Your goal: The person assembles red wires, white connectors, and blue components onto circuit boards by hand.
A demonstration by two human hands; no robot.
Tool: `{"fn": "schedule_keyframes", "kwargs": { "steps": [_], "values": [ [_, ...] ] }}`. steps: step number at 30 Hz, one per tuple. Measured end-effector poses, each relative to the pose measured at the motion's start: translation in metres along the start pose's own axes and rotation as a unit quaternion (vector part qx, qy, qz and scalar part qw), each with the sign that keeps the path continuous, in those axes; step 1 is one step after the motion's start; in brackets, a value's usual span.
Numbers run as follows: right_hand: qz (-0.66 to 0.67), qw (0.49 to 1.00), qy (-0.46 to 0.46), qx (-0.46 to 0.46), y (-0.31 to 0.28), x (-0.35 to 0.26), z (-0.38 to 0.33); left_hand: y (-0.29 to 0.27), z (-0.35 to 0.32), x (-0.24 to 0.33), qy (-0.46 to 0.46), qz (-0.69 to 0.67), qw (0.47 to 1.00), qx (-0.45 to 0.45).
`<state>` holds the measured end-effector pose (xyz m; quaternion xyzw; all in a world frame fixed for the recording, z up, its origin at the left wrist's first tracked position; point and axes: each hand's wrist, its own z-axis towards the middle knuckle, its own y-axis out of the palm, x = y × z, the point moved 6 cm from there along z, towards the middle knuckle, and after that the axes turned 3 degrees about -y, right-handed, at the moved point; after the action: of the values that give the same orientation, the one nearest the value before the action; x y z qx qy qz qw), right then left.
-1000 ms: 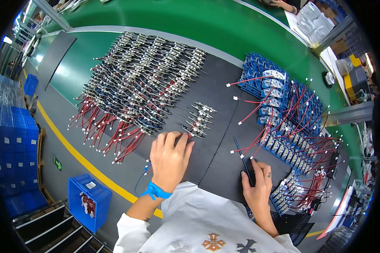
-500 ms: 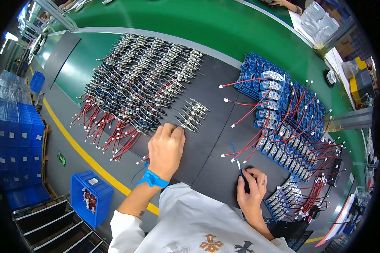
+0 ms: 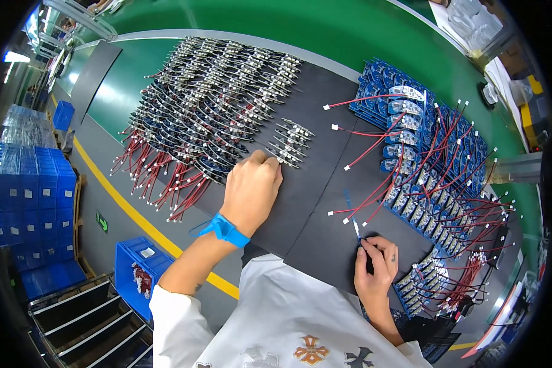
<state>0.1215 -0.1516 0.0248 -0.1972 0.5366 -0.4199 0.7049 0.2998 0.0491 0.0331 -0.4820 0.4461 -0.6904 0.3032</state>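
Observation:
My left hand (image 3: pixel 251 190), with a blue wrist strap, rests knuckles-up on the black mat (image 3: pixel 316 202), its fingertips touching the nearest piece of a small row of grey connector parts (image 3: pixel 290 143). My right hand (image 3: pixel 374 264) is near the mat's front edge, fingers pinched on a thin blue-and-white wire end (image 3: pixel 353 219) that runs up toward the red wires. Rows of blue circuit boards with red leads (image 3: pixel 423 153) lie to the right. A large spread of finished boards with red wires (image 3: pixel 208 98) fills the mat's left.
The green bench (image 3: pixel 349 30) lies beyond the mat. Stacked blue crates (image 3: pixel 24 202) stand on the floor at left, a blue bin (image 3: pixel 138 273) below the bench edge, and a yellow floor line (image 3: pixel 135 214) runs alongside. More boards (image 3: pixel 423 288) sit by my right wrist.
My left hand has slid forward and left to the small row of grey parts. My right hand has drawn back toward me and now pinches a thin wire.

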Motion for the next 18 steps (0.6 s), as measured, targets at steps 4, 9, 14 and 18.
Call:
{"fn": "schedule_keyframes", "kwargs": {
  "steps": [4, 9, 14, 18],
  "values": [
    [0.004, 1.0, 0.007, 0.001, -0.002, 0.0, -0.001, 0.004, 0.007, 0.002, 0.005, -0.007, 1.0, -0.014],
    [0.015, 1.0, 0.012, -0.001, -0.002, 0.0, 0.0, 0.013, 0.037, 0.012, 0.055, 0.02, 0.998, 0.035],
    [0.025, 1.0, 0.007, 0.006, -0.002, 0.001, 0.0, 0.023, 0.067, 0.022, 0.039, 0.078, 0.995, 0.056],
    [0.032, 0.999, 0.002, 0.016, -0.002, 0.001, 0.0, 0.031, 0.085, 0.024, 0.04, 0.079, 0.992, 0.088]
  ]
}}
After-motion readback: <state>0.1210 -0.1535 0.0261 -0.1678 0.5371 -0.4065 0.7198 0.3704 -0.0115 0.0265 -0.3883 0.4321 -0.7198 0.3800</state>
